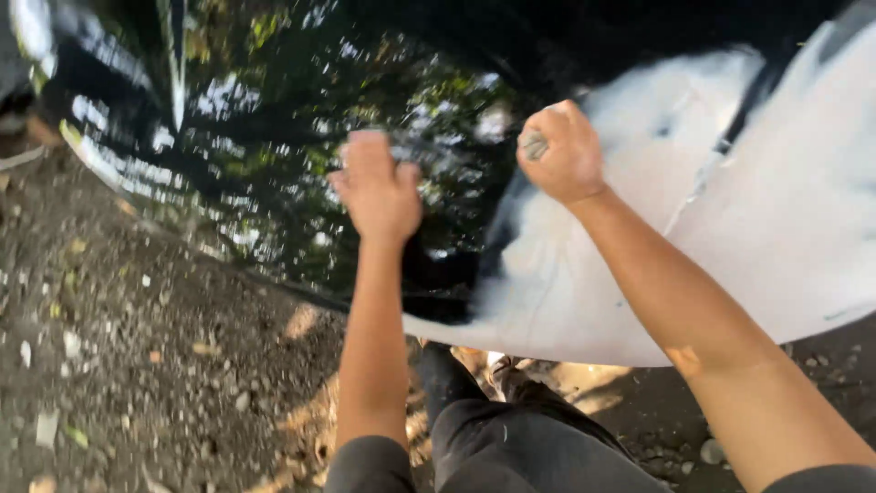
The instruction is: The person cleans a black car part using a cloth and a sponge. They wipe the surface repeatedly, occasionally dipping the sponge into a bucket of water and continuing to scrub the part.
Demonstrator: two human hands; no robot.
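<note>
- We see our left hand (376, 189) laid flat on a glossy black car panel (274, 137), fingers together and stretched out, gripping nothing; motion blur hides the fingertips.
- Our right hand (563, 151) is closed in a tight fist around a small grey pad (535, 144), only a bit of which shows between the fingers.
- The fist sits where the black gloss meets a dull whitish patch (712, 228) on the same panel, which fills the top and right of the view.
- Tree reflections show in the black part.
- Below lie a gravel and dirt ground (137, 365) and our dark trousers (511, 438).
</note>
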